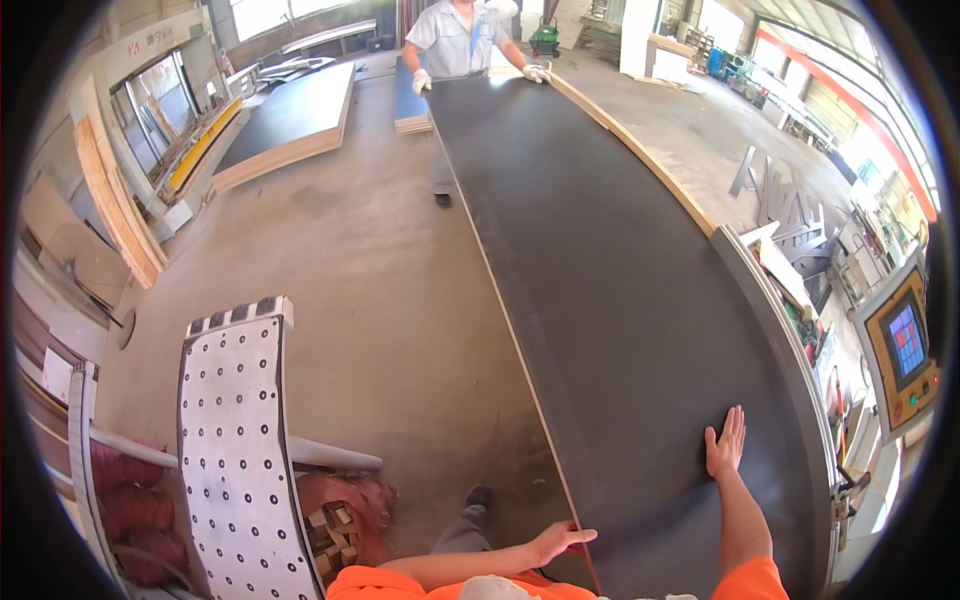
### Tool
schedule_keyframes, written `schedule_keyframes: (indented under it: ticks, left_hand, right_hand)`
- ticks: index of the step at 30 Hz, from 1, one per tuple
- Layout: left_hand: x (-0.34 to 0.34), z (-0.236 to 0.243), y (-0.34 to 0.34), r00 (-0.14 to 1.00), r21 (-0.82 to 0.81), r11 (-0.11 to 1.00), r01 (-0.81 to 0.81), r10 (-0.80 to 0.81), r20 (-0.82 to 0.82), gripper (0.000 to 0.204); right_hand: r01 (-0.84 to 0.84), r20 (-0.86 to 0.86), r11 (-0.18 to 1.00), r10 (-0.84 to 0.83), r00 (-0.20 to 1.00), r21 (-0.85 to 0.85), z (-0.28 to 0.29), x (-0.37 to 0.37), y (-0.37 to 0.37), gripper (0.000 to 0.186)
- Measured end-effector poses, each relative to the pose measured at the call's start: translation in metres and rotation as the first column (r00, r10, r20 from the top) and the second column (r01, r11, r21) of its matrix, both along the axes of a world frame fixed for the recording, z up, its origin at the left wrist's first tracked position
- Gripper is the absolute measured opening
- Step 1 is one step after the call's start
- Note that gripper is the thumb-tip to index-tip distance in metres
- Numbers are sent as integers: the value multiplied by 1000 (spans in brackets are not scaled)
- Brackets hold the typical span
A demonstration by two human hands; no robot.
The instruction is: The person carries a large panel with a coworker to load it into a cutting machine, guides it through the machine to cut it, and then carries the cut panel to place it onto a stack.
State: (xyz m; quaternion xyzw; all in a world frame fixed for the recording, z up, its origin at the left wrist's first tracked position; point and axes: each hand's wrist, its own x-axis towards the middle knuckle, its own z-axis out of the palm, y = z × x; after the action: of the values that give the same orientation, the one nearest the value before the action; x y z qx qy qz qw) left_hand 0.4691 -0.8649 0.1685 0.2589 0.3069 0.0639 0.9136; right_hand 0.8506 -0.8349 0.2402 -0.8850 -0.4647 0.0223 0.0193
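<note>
A long dark board with a pale edge stretches away from me to a co-worker at its far end. At its left edge, close to my body, my left hand grips the board, thumb on top and the other fingers mostly hidden at the edge. Something red shows just under that hand. My right hand lies flat on the board's dark surface near the right side, fingers stretched out and holding nothing. The co-worker's gloved hands touch the far end.
Along the board's right side runs a rail, with a control panel beyond it. A white table section with dark round dots stands to my left. Farther off are a stack of dark boards and a heap of grey strips.
</note>
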Motion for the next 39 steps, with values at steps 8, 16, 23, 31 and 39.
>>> schedule_keyframes:
  ticks: [8, 16, 23, 31, 39]
  left_hand:
    - [14, -19, -123, 996, 50, 996, -80, 79, 33, 44]
    - [49, 13, -238, 997, -77, 995, -56, 52, -57, 47]
    - [58, 57, -254, 980, -53, 991, -126, 116, -164, 49]
    - [42, 36, -260, 945, -42, 949, -313, 306, -118, 45]
    - [16, 34, -177, 782, -91, 781, -618, 599, -174, 32]
  right_hand:
    - [-238, -82, 954, 256, 963, 181, 4, -21, -110, 63]
    - [73, -104, 944, -42, 994, 321, 6, -9, -408, 58]
    - [428, 81, 842, -477, 875, 329, 14, -5, -613, 46]
    - [814, 120, 538, -843, 525, 218, 15, -8, -721, 51]
    - [826, 170, 543, -837, 520, 149, 23, -17, -748, 62]
